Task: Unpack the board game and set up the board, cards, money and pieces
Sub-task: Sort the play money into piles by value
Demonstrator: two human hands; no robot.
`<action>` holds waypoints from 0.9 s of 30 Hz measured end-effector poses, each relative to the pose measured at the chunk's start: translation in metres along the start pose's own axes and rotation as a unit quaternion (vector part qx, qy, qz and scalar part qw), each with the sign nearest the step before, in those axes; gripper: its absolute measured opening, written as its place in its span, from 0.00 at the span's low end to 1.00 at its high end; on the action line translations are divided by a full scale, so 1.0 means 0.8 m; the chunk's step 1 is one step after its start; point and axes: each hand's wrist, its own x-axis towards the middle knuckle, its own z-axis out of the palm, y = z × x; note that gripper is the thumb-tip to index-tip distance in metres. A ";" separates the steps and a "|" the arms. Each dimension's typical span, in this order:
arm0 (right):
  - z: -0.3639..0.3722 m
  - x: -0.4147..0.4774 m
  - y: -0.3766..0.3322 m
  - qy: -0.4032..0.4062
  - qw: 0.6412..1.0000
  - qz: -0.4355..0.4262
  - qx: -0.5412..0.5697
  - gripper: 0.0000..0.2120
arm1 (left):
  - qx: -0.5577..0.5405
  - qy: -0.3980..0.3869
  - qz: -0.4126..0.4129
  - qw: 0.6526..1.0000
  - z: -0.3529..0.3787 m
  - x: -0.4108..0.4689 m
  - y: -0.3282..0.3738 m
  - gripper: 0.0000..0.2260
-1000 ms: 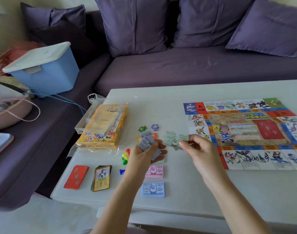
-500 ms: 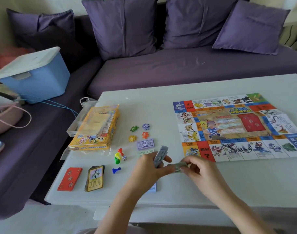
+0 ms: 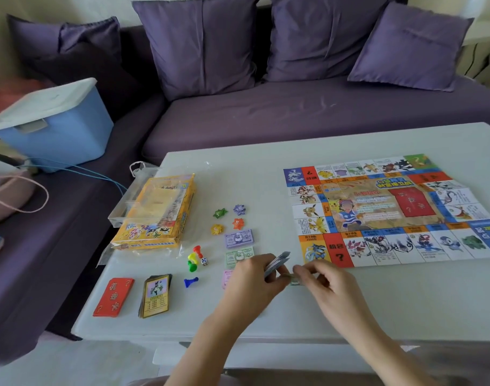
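Since a second ago both hands have come down from above the star tokens (image 3: 238, 223) toward the near edge of the counter (image 3: 405, 302). The purple notes (image 3: 238, 238) and green notes (image 3: 239, 256), not visible on the counter then, now lie in plain view. The left hand (image 3: 252, 282) has its grip closed round a bundle of grey-blue notes (image 3: 277, 263), held on edge and tilted toward the game board (image 3: 391, 213). The right hand (image 3: 326, 282) meets it from the other side. Its grip pinches a green note (image 3: 295, 280) between thumb and fingertips, low over the counter just below the bundle; whether the note touches the surface cannot be told.

The game board lies unfolded and flat on the right half of the counter, its near left corner just beyond the hands. The purple notes and green notes lie in a column left of that corner, with pink notes (image 3: 226, 277) below them, partly hidden by the left hand. The four star tokens sit just beyond the purple notes.

Red, yellow and green pawns (image 3: 193, 258) cluster beside a white die (image 3: 204, 261), left of the green notes. A blue pawn (image 3: 190, 282) lies on its side a little nearer. The red cards (image 3: 113, 296) and the deck of picture cards (image 3: 156, 295) lie side by side at the near left corner. The yellow box (image 3: 157, 215) sits farther back along the left edge. A purple sofa (image 3: 294, 115) stands behind, with a blue bin (image 3: 54, 129) on its left seat.
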 end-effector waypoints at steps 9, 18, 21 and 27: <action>0.001 -0.002 0.010 -0.018 1.000 -0.021 -0.015 0.04 | 0.047 -0.010 0.002 0.999 -0.003 0.000 -0.003 0.04; -0.001 -0.005 0.014 -0.003 1.000 -0.022 -0.003 0.09 | 0.031 -0.001 -0.001 1.000 0.000 -0.005 0.002 0.03; 0.000 0.001 0.006 0.012 0.998 -0.063 -0.006 0.09 | 0.014 0.022 -0.005 1.000 -0.009 -0.004 0.001 0.05; 0.016 0.039 -0.032 -0.054 0.996 -0.067 -0.001 0.06 | -0.068 0.072 -0.068 0.993 -0.046 0.000 -0.007 0.08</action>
